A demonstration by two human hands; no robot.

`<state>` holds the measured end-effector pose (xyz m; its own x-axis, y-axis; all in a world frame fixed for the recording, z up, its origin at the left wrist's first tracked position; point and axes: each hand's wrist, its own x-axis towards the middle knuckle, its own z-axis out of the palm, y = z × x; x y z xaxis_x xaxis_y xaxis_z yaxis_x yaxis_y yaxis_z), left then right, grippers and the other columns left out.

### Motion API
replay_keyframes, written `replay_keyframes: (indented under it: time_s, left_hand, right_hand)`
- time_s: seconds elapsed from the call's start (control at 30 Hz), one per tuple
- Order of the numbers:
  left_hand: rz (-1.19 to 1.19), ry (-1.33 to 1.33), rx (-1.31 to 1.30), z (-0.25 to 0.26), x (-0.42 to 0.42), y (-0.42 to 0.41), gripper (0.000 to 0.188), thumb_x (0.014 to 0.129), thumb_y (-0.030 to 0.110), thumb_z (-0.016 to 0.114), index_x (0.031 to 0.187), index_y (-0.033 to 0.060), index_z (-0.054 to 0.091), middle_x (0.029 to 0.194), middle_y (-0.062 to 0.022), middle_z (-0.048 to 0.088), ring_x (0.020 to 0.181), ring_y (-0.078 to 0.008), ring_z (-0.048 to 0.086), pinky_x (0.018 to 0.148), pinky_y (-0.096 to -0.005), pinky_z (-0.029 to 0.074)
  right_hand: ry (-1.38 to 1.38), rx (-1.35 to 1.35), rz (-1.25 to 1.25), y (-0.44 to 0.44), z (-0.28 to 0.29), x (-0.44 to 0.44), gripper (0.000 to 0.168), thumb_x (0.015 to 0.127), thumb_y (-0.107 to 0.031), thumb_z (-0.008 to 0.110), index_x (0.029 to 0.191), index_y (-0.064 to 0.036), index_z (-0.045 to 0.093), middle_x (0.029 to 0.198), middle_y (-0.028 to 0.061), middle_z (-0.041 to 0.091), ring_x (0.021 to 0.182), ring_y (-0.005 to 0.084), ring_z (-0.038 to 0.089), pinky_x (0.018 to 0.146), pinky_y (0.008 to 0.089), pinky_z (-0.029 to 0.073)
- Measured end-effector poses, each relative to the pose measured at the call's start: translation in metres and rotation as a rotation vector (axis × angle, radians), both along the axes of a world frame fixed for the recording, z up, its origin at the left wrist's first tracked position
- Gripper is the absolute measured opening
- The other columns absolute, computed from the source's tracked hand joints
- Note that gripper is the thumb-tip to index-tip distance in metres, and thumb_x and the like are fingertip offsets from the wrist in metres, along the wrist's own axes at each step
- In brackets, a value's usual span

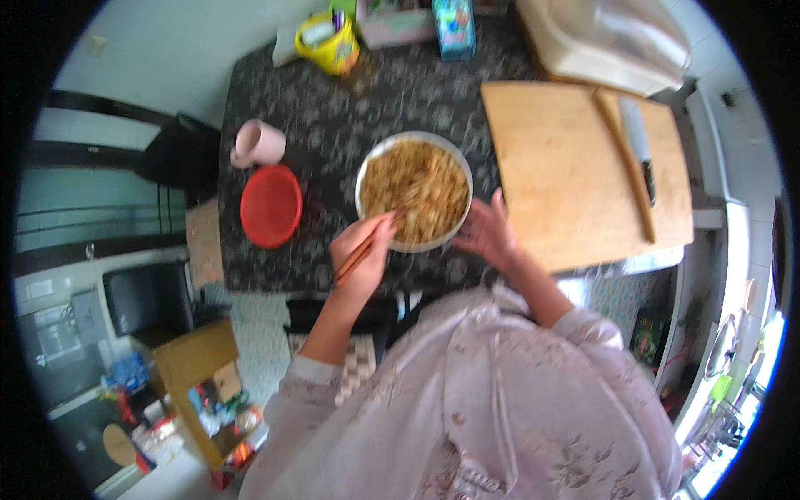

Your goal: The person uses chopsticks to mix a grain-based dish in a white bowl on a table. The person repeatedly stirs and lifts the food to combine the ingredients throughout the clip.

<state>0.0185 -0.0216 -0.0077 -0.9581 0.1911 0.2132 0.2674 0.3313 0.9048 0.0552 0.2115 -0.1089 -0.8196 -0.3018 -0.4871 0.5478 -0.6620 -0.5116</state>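
Observation:
A round white bowl [470,181] filled with a brownish chopped food mixture [400,181] stands on the dark patterned table. My left hand [365,247] is closed around wooden chopsticks [355,259], at the bowl's near left edge; their tips reach into the mixture. My right hand [487,228] has its fingers spread at the bowl's right side, close to the rim; whether it touches the bowl cannot be told.
Right of the bowl lies a wooden board [544,181] with a rolling pin [625,162] and a knife [637,134]. On the left are a pink mug [261,144] and a red oval dish or lid [271,206]. A yellow container [334,53] and blue package [454,28] stand at the far edge.

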Motion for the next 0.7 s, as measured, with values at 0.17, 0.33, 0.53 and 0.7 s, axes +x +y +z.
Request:
replay_keyframes:
  time_s: [0.17, 0.33, 0.53, 0.7]
  left_hand:
    - [0.135, -0.114, 0.0, 0.01, -0.022, -0.011, 0.015, 0.087, 0.008, 0.057, 0.092, -0.0033, 0.065, 0.076, -0.0105, 0.066, 0.07, -0.0133, 0.065, 0.062, -0.024, 0.051]
    - [0.048, -0.182, 0.045, -0.008, -0.003, 0.005, 0.016, 0.088, 0.008, 0.057, 0.094, -0.0037, 0.065, 0.08, -0.0115, 0.066, 0.07, -0.013, 0.065, 0.062, -0.0222, 0.051]
    - [0.173, -0.193, 0.071, 0.024, -0.018, -0.03, 0.02, 0.091, 0.01, 0.052, 0.096, -0.0066, 0.062, 0.083, -0.0111, 0.066, 0.069, -0.0127, 0.064, 0.065, -0.0226, 0.052]
    - [0.036, 0.16, -0.234, 0.014, -0.008, 0.001, 0.012, 0.084, 0.005, 0.058, 0.091, -0.0025, 0.064, 0.074, -0.0119, 0.065, 0.065, -0.0175, 0.065, 0.062, -0.0268, 0.05]
  right_hand:
    - [-0.054, 0.004, -0.051, 0.001, 0.005, 0.003, 0.09, 0.081, -0.074, 0.022, 0.142, -0.008, 0.014, 0.147, 0.0152, 0.017, 0.133, 0.0359, 0.021, 0.103, 0.0533, 0.027]
    - [-0.054, 0.021, -0.052, -0.002, 0.015, 0.003, 0.087, 0.083, -0.072, 0.022, 0.143, -0.009, 0.014, 0.146, 0.0156, 0.016, 0.132, 0.0372, 0.021, 0.101, 0.0518, 0.031]
    - [-0.128, 0.028, -0.191, 0.007, 0.013, 0.006, 0.086, 0.085, -0.068, 0.03, 0.142, -0.006, 0.014, 0.145, 0.0216, 0.014, 0.131, 0.0367, 0.024, 0.1, 0.0507, 0.035]
    - [-0.148, 0.233, -0.223, 0.007, 0.003, 0.007, 0.06, 0.09, -0.044, 0.047, 0.132, -0.002, 0.033, 0.129, 0.0165, 0.04, 0.117, 0.0259, 0.044, 0.091, 0.04, 0.045]
